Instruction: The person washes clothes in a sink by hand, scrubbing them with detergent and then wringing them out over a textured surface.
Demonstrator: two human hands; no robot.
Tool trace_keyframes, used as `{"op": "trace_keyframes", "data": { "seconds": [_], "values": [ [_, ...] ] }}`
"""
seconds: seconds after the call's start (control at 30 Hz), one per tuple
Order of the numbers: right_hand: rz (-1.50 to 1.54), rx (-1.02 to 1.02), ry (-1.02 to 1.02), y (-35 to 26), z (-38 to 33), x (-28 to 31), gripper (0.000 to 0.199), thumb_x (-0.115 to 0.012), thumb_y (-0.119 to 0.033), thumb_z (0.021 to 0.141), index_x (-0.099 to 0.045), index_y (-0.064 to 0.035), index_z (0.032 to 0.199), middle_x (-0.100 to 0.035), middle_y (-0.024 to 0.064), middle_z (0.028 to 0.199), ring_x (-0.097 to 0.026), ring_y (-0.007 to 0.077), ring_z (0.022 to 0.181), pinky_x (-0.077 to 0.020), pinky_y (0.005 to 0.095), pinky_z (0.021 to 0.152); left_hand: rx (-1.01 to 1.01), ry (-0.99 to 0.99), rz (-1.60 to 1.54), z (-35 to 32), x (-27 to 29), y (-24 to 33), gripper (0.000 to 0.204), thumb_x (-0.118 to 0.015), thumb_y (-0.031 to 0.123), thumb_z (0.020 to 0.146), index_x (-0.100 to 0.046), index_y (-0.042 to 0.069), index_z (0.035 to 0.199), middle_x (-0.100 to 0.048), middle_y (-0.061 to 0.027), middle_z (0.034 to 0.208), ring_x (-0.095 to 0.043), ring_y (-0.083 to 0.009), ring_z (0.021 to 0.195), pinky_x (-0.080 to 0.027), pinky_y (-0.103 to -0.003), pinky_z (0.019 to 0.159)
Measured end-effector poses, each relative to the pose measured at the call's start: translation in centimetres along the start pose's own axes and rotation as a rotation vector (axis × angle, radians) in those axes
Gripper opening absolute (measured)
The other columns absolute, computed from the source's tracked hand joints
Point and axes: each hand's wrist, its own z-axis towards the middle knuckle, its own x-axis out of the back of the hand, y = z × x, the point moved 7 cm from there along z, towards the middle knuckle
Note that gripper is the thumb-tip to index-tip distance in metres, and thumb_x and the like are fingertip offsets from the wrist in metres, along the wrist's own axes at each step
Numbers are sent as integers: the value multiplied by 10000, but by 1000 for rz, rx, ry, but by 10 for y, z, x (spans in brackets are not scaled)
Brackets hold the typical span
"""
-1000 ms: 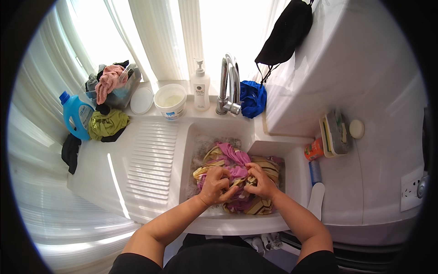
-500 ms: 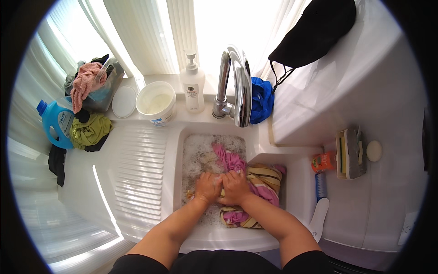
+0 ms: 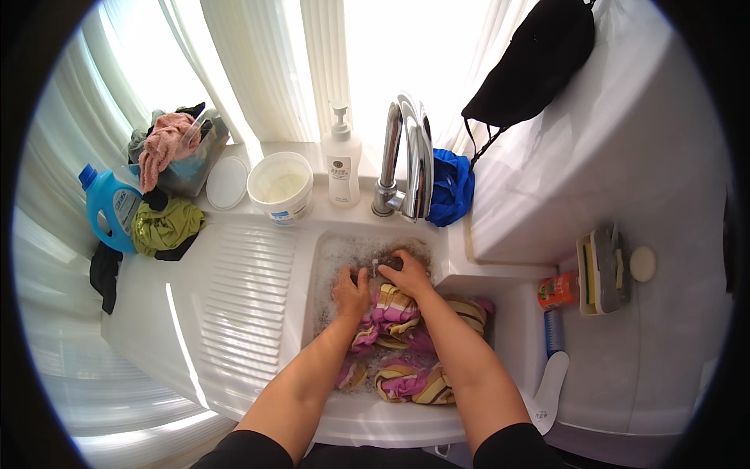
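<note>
Two hands: left hand and right hand near each other, fingers curved; whether they pinch anything underwater, I cannot tell.
Striped cloth: in the sink, mostly nearer the body than both hands.
Suds: around both hands; the cloth seems already soaked, not yet rinsed or wrung.
Faucet: beyond the right hand.

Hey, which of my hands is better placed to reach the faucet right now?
Probably your right hand: it is just below the faucet in the picture. Your left hand is lower and farther left, near the pink striped cloth.
</note>
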Motion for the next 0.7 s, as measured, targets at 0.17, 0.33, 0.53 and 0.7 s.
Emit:
{"op": "trace_keyframes", "data": {
  "seconds": [0.17, 0.33, 0.53, 0.7],
  "values": [
    [-452, -276, -190, 4, 5, -13, 562, -713, -343, 744, -622, 0, 1181, -630, 246, 1171, -609, 364, 1097, -482, 393, 949, 33, -303, 231, 38, -38, -60, 774, -395, 618, 929, -510, -62, 1282, -570, -326, 1196, -529, -469, 1144, -401, -506, 988],
    [-406, 52, -65, -54, -64, 16, 325, -671, -145, 716, -725, -106, 1034, -666, 179, 979, -628, 371, 955, -505, 413, 859, 205, -423, -291, 53, -30, -46, 923, -377, 706, 908, -397, -77, 1396, -435, -281, 1416, -458, -356, 1299, -344, -396, 1071],
    [-292, 491, 5, -125, -189, 43, 297, -654, -30, 669, -698, -89, 956, -554, 133, 788, -579, 329, 816, -487, 384, 804, 211, -909, -268, -1, -13, 21, 758, -488, 701, 871, -649, 26, 1179, -637, -148, 1162, -558, -231, 1103, -410, -345, 963],
    [-180, 564, -90, -99, -251, 75, 382, -715, -130, 652, -657, -40, 1018, -564, 173, 1033, -549, 360, 1014, -446, 426, 921, -47, -889, -145, -71, 30, 63, 546, -554, 548, 913, -686, 18, 913, -672, -84, 913, -611, -212, 908, -449, -323, 843]
  ]
}}
